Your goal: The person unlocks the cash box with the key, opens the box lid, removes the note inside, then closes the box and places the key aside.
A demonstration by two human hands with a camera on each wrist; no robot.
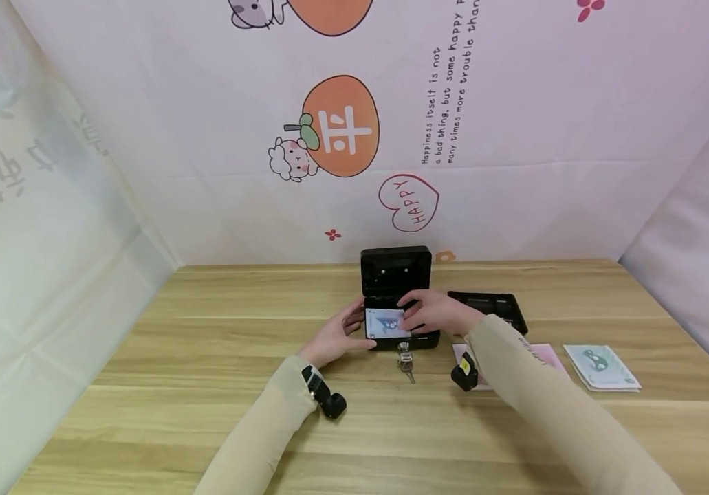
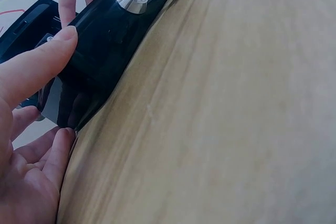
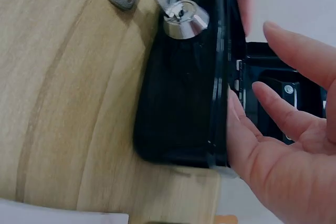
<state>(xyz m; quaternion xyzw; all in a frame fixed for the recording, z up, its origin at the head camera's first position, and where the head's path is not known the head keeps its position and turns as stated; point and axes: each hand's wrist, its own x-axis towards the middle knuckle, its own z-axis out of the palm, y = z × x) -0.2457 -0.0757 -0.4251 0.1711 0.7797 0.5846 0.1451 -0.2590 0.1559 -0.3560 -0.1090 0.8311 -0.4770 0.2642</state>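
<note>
A small black cash box [image 1: 425, 340] stands at the back of the table with its lid [image 1: 395, 271] raised. In it lies a pale blue banknote [image 1: 384, 324] with a cartoon print. My left hand [image 1: 337, 338] holds the box's left front corner, thumb at the top edge and fingers along the side, as the left wrist view also shows. Over the right part of the box, my right hand [image 1: 437, 311] reaches in with loosely bent fingers touching the note. Keys [image 1: 406, 368] hang from the front lock [image 3: 186, 22], one key inserted.
A black tray insert [image 1: 493, 302] lies right of the box. Pink banknotes [image 1: 549, 356] lie partly under the right forearm, and pale green banknotes [image 1: 602, 368] farther right. A printed cloth [image 1: 236, 172] hangs behind the wooden table [image 1: 205, 385].
</note>
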